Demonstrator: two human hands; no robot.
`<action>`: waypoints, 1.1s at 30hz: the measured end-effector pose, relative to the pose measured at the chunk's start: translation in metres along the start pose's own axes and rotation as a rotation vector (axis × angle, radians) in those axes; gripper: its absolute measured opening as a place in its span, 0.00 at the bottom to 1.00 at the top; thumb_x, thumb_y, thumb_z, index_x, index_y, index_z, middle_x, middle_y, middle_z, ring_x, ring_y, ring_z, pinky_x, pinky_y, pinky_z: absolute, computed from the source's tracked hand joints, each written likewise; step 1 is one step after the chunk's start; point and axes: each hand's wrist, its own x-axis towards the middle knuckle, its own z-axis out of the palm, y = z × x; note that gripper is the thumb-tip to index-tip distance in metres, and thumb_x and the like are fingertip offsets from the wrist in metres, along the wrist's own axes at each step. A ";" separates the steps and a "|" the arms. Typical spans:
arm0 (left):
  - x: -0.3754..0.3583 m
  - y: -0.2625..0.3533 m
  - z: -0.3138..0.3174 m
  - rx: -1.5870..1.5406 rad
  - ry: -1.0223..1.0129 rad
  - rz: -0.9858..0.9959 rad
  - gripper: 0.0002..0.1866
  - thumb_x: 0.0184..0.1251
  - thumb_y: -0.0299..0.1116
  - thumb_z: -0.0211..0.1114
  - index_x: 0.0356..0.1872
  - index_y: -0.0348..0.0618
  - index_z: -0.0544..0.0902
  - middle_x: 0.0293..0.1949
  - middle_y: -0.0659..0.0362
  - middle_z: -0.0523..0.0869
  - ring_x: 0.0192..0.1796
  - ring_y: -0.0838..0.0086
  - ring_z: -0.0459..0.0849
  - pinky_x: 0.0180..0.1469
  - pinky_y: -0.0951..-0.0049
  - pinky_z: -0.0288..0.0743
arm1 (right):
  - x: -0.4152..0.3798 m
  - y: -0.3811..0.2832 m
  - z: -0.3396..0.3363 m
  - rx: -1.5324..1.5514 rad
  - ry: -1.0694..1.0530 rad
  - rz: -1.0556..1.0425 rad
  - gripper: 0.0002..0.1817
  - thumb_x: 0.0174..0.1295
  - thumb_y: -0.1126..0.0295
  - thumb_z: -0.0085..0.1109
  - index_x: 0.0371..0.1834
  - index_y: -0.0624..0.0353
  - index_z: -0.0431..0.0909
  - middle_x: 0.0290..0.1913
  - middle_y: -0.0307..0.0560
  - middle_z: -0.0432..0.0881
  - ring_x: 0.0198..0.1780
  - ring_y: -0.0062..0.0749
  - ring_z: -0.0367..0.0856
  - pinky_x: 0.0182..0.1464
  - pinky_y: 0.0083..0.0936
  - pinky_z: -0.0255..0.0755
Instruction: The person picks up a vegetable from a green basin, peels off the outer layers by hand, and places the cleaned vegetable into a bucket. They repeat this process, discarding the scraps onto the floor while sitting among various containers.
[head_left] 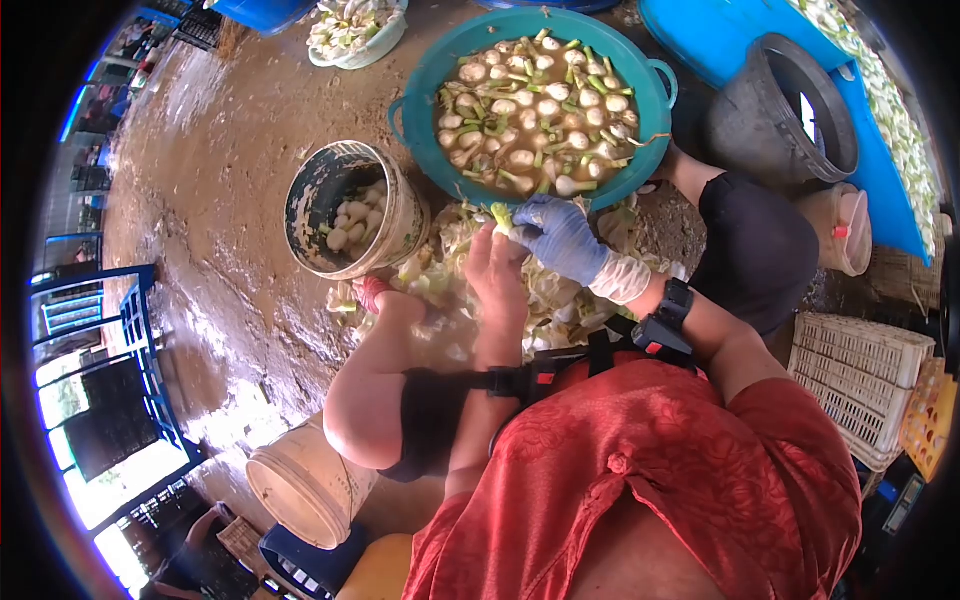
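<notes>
Bare fingers of my left hand point(495, 275) are closed round a fresh garlic bulb, whose green stem point(502, 215) sticks up past the fingertips; most of the bulb is hidden. My right hand point(562, 238), in a blue and white glove, is closed right beside that stem. A dark shape shows at its fingertips, and I cannot make out what it grips. Just beyond both hands stands a large teal tub point(418, 75) of brownish water with many garlic bulbs point(520, 157) in it. To the left, a dirty bucket point(398, 243) contains peeled white bulbs point(355, 218).
Stripped peels point(560, 305) lie heaped on the wet floor point(210, 220) between my legs. At right are a black bucket point(745, 125), a blue sheet point(890, 165) and a white crate point(860, 385). A bowl of peels point(350, 60) sits far left; a cream bucket point(300, 490) lies tilted near-left.
</notes>
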 end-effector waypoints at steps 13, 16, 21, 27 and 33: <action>-0.002 0.010 0.001 -0.183 -0.081 -0.067 0.15 0.66 0.29 0.57 0.51 0.36 0.73 0.46 0.52 0.80 0.43 0.64 0.82 0.42 0.65 0.80 | -0.002 0.057 0.010 0.374 0.072 0.651 0.04 0.50 0.75 0.61 0.27 0.64 0.78 0.26 0.46 0.80 0.27 0.27 0.77 0.32 0.24 0.70; 0.001 0.008 -0.005 -0.244 -0.067 -0.115 0.15 0.65 0.29 0.58 0.51 0.36 0.72 0.46 0.53 0.80 0.43 0.65 0.82 0.39 0.67 0.80 | -0.009 0.068 0.004 0.297 0.051 0.600 0.06 0.49 0.75 0.64 0.30 0.64 0.79 0.28 0.43 0.80 0.28 0.23 0.74 0.33 0.22 0.70; -0.003 0.009 0.003 0.001 -0.038 -0.034 0.18 0.62 0.26 0.61 0.53 0.33 0.72 0.41 0.57 0.80 0.39 0.73 0.80 0.36 0.75 0.77 | 0.003 0.002 -0.020 0.356 -0.013 0.298 0.12 0.49 0.75 0.67 0.36 0.64 0.79 0.31 0.41 0.81 0.30 0.22 0.75 0.36 0.23 0.72; -0.005 0.005 0.002 0.444 -0.102 0.120 0.34 0.46 0.33 0.77 0.54 0.26 0.73 0.33 0.62 0.81 0.33 0.82 0.75 0.32 0.84 0.70 | 0.009 0.002 -0.017 0.082 -0.112 0.227 0.09 0.47 0.72 0.62 0.32 0.63 0.81 0.27 0.56 0.80 0.30 0.46 0.80 0.33 0.31 0.72; -0.008 0.010 0.003 0.481 -0.078 0.065 0.32 0.46 0.32 0.77 0.52 0.25 0.74 0.32 0.61 0.81 0.31 0.82 0.76 0.32 0.84 0.70 | 0.006 0.015 -0.017 0.043 -0.076 0.080 0.09 0.46 0.72 0.64 0.31 0.62 0.81 0.25 0.54 0.81 0.26 0.44 0.80 0.31 0.30 0.72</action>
